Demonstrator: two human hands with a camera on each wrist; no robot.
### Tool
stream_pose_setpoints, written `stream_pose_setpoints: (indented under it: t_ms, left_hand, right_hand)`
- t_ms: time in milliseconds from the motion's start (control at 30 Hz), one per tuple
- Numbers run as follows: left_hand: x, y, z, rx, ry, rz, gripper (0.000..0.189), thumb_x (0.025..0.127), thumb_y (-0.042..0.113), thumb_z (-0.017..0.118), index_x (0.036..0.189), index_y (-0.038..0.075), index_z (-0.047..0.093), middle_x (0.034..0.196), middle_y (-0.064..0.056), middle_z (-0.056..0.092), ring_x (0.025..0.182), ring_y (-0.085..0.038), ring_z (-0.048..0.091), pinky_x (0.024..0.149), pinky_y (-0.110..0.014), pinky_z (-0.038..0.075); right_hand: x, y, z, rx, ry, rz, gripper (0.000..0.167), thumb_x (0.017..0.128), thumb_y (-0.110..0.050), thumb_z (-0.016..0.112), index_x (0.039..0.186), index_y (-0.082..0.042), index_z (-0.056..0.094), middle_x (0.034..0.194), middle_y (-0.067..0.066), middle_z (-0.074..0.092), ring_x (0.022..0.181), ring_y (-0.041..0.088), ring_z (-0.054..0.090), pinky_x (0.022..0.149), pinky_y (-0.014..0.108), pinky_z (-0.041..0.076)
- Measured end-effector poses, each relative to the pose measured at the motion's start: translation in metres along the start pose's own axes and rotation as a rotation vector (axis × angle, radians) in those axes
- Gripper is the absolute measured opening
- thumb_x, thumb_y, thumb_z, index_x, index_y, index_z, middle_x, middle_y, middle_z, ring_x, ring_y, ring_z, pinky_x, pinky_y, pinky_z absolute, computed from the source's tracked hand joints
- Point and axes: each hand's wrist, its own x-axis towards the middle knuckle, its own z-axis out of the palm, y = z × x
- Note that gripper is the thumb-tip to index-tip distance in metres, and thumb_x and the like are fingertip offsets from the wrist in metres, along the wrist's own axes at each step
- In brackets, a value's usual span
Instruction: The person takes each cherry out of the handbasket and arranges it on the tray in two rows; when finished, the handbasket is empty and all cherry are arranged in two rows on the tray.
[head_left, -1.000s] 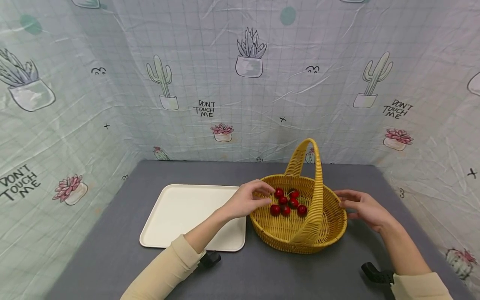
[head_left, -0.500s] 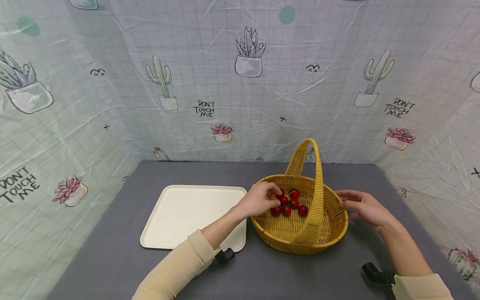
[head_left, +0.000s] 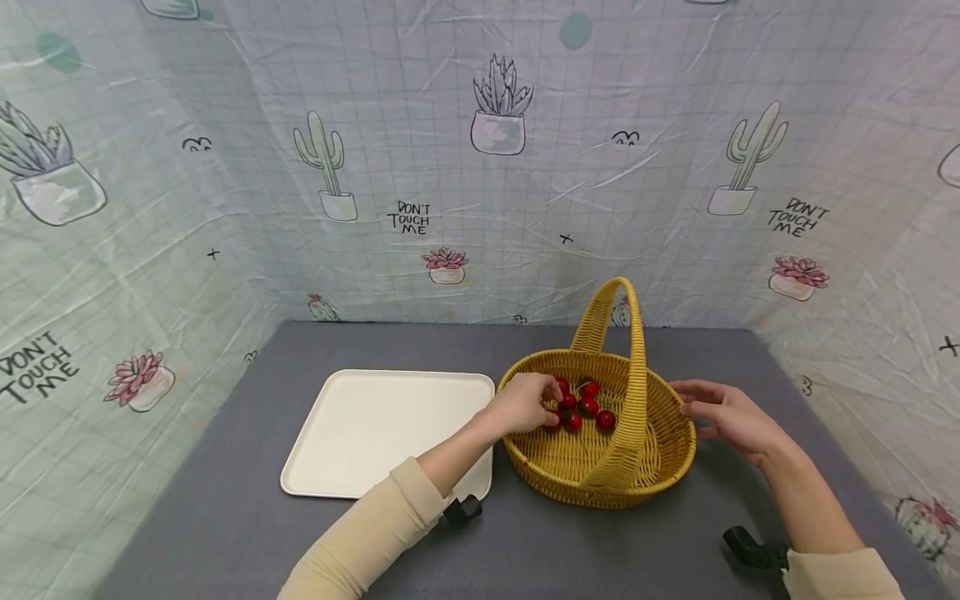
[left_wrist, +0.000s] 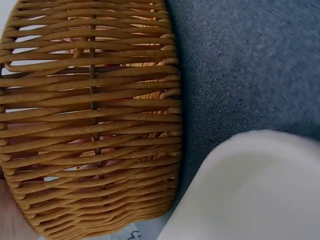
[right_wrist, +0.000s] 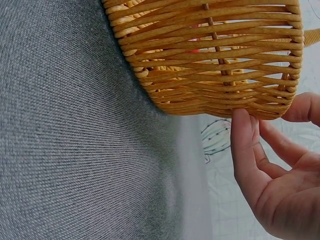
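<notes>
A yellow woven basket (head_left: pixel 555 475) with a tall arched handle stands on the grey table. Several red cherries (head_left: pixel 588 407) lie inside it, toward its left and middle. My left hand (head_left: pixel 522 402) reaches over the left rim, fingers bent and thumb apart, right at the leftmost cherries. Whether it pinches one is hidden by the fingers; in the left wrist view the basket wall (left_wrist: pixel 95 125) covers most of the hand. My right hand (head_left: pixel 731 417) holds the basket's right rim, thumb over the edge and fingertips (right_wrist: pixel 242 122) against the outer wall.
A cream rectangular tray (head_left: pixel 390 433) lies flat just left of the basket, under the left forearm. Behind the table hangs a patterned cloth (head_left: pixel 495 208) with printed cacti, and it also encloses both sides.
My left hand has moved right and into the basket, then shifted slightly back and lower over the left cherries. The right hand stays on the rim.
</notes>
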Motion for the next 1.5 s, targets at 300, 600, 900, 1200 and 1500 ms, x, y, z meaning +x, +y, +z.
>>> stream_pose_setpoints:
  t_ms: [300,600,900,1200,1500]
  left_hand:
    - [0.007,0.001,0.009,0.072,-0.088,-0.059,0.025,0.083,0.012,0.087,0.103,0.011,0.073,0.103,-0.002,0.068,0.090,-0.014,0.061,0.077,-0.026,0.049]
    - [0.008,0.002,0.012,0.124,-0.108,-0.062,0.024,0.083,0.012,0.088,0.102,0.012,0.073,0.103,0.000,0.069,0.090,-0.014,0.062,0.074,-0.024,0.049]
    - [0.010,0.004,0.013,0.106,-0.115,-0.077,0.020,0.084,0.012,0.087,0.100,0.011,0.073,0.096,0.000,0.068,0.083,-0.014,0.061,0.070,-0.025,0.049]
    - [0.001,0.006,0.009,0.066,-0.071,-0.017,0.021,0.085,0.015,0.086,0.102,0.010,0.076,0.094,0.003,0.070,0.080,-0.009,0.061,0.072,-0.023,0.050]
    - [-0.021,0.008,-0.003,-0.073,-0.026,0.059,0.025,0.087,0.016,0.084,0.110,0.008,0.077,0.099,0.005,0.070,0.077,-0.004,0.059,0.071,-0.022,0.049]
  right_hand:
    - [0.000,0.003,0.001,-0.004,0.003,0.001,0.058,0.107,-0.020,0.056,0.154,0.009,0.036,0.153,0.033,0.037,0.125,0.029,0.055,0.090,0.050,0.055]
    - [0.000,0.003,0.001,-0.016,0.011,0.008,0.057,0.107,-0.019,0.055,0.153,0.008,0.036,0.153,0.033,0.037,0.129,0.040,0.051,0.089,0.050,0.055]
    - [-0.001,0.004,0.001,-0.008,0.014,0.004,0.058,0.107,-0.018,0.055,0.154,0.009,0.035,0.152,0.033,0.038,0.126,0.031,0.054,0.090,0.050,0.055]
    - [-0.001,0.005,0.002,-0.008,0.018,0.009,0.058,0.107,-0.018,0.055,0.154,0.009,0.035,0.152,0.032,0.038,0.127,0.036,0.053,0.089,0.050,0.055]
    - [-0.002,0.002,0.003,0.009,0.013,0.001,0.059,0.107,-0.018,0.055,0.154,0.009,0.034,0.154,0.033,0.035,0.130,0.037,0.050,0.091,0.051,0.054]
